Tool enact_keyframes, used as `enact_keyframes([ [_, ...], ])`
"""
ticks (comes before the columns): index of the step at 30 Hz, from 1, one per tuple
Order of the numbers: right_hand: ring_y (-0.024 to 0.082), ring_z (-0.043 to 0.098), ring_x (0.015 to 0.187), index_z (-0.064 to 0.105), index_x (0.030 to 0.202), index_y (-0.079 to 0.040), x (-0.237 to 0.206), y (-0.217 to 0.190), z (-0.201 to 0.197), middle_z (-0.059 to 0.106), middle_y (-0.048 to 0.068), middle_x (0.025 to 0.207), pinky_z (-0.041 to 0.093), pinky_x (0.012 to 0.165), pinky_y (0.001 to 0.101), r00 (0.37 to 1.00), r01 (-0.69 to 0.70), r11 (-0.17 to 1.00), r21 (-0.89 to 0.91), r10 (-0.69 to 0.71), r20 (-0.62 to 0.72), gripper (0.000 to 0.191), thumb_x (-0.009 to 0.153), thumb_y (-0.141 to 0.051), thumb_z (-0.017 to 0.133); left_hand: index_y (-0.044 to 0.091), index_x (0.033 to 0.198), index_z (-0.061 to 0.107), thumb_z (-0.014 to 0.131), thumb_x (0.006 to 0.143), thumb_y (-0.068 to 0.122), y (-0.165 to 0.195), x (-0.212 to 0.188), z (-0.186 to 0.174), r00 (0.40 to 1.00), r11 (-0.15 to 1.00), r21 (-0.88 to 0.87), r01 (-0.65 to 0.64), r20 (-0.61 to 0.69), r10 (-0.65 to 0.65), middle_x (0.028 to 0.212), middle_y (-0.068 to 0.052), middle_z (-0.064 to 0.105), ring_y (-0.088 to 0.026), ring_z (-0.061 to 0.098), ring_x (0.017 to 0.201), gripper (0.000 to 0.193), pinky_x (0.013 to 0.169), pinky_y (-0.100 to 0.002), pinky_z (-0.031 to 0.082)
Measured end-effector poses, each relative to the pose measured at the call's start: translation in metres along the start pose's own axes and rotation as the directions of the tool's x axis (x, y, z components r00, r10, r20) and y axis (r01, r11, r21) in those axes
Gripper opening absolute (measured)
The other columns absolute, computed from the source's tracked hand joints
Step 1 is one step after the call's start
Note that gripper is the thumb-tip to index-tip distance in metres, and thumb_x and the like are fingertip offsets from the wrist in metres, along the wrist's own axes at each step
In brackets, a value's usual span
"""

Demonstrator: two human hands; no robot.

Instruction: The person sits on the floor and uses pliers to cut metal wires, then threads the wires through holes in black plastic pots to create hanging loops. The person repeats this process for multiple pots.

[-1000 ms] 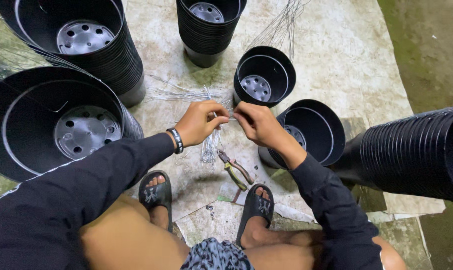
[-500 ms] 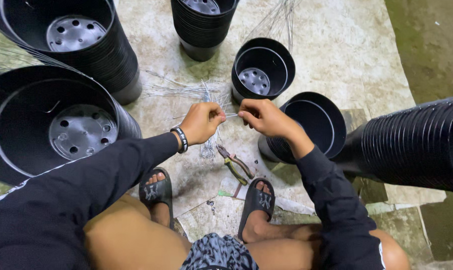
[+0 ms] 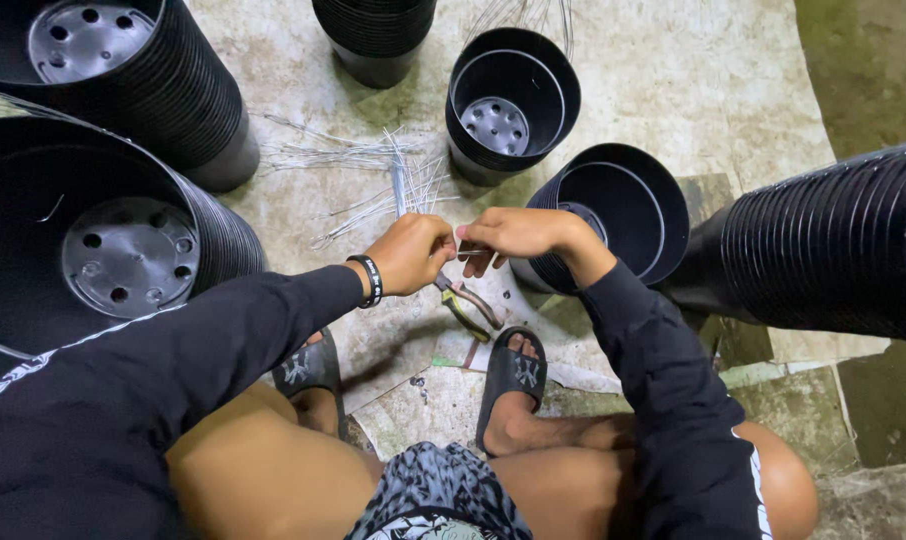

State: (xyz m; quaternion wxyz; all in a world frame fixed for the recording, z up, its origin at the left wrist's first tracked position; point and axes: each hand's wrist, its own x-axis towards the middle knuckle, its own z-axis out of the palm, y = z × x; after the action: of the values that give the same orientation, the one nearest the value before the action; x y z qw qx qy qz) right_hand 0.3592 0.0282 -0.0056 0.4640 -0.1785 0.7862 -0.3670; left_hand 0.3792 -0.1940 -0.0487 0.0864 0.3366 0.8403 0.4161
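Both hands are meeting fingertip to fingertip: the left hand (image 3: 410,253) and right hand (image 3: 513,233) are pinching one thin wire (image 3: 467,252) between them, lying crosswise. Pliers (image 3: 468,303) are lying just below, wire bundle (image 3: 383,175) beyond.

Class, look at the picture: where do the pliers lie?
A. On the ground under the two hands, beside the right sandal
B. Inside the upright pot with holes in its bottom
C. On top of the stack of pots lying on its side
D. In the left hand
A: the pliers lie on the ground just below the left hand and right hand, next to the right sandal.
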Motion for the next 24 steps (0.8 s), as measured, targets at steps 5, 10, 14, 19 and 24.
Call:
enact_keyframes([
  [5,0.018,0.078,0.092,0.073,0.114,0.001,0.007,0.011,0.006,0.082,0.008,0.1,0.059,0.083,0.0312,0.999,0.02,0.998,-0.063,-0.018,0.029,0.054,0.107,-0.037,0.035,-0.002,0.083,0.071,0.068,0.086,0.008,0.001,-0.002,0.003,0.999,1.0,0.011,0.02,0.051,-0.02,0.083,-0.021,0.071,-0.04,0.07,0.082,0.011,0.074,-0.047,0.054],
  [10,0.018,0.078,0.086,0.07,0.106,0.003,0.014,0.017,0.01,0.081,0.012,0.094,0.06,0.078,0.0325,0.995,0.086,0.994,-0.063,-0.082,0.058,0.039,0.103,-0.023,0.042,-0.002,0.083,0.07,0.068,0.087,0.009,0.003,-0.002,0.003,0.994,0.999,0.018,0.052,0.096,-0.053,0.082,-0.021,0.071,-0.039,0.07,0.081,0.012,0.074,-0.046,0.054],
  [14,0.018,0.079,0.079,0.069,0.095,0.006,0.014,0.016,0.013,0.08,0.014,0.085,0.062,0.076,0.032,0.991,0.13,0.979,-0.155,-0.13,0.011,0.028,0.095,-0.015,0.051,-0.002,0.084,0.07,0.069,0.087,0.009,0.001,-0.001,0.003,0.99,0.994,-0.016,0.104,0.1,-0.102,0.08,-0.02,0.071,-0.036,0.072,0.077,0.011,0.072,-0.044,0.055],
  [19,0.017,0.076,0.069,0.071,0.085,0.003,0.012,0.007,0.018,0.078,0.01,0.074,0.059,0.069,0.0321,0.987,0.102,0.972,-0.212,-0.125,-0.098,0.029,0.093,-0.018,0.053,-0.001,0.081,0.071,0.069,0.086,0.009,-0.005,0.001,0.005,0.989,0.992,-0.018,0.127,0.079,-0.125,0.074,-0.02,0.072,-0.034,0.072,0.072,0.012,0.07,-0.043,0.056],
  [24,0.018,0.074,0.061,0.074,0.075,-0.001,0.009,-0.005,0.024,0.077,0.007,0.068,0.056,0.063,0.0336,0.975,0.054,0.956,-0.288,-0.113,-0.192,0.034,0.093,-0.025,0.057,-0.001,0.081,0.072,0.068,0.086,0.009,-0.009,0.0,0.009,0.989,0.99,-0.028,0.137,0.065,-0.135,0.074,-0.02,0.072,-0.033,0.073,0.071,0.012,0.07,-0.042,0.056],
])
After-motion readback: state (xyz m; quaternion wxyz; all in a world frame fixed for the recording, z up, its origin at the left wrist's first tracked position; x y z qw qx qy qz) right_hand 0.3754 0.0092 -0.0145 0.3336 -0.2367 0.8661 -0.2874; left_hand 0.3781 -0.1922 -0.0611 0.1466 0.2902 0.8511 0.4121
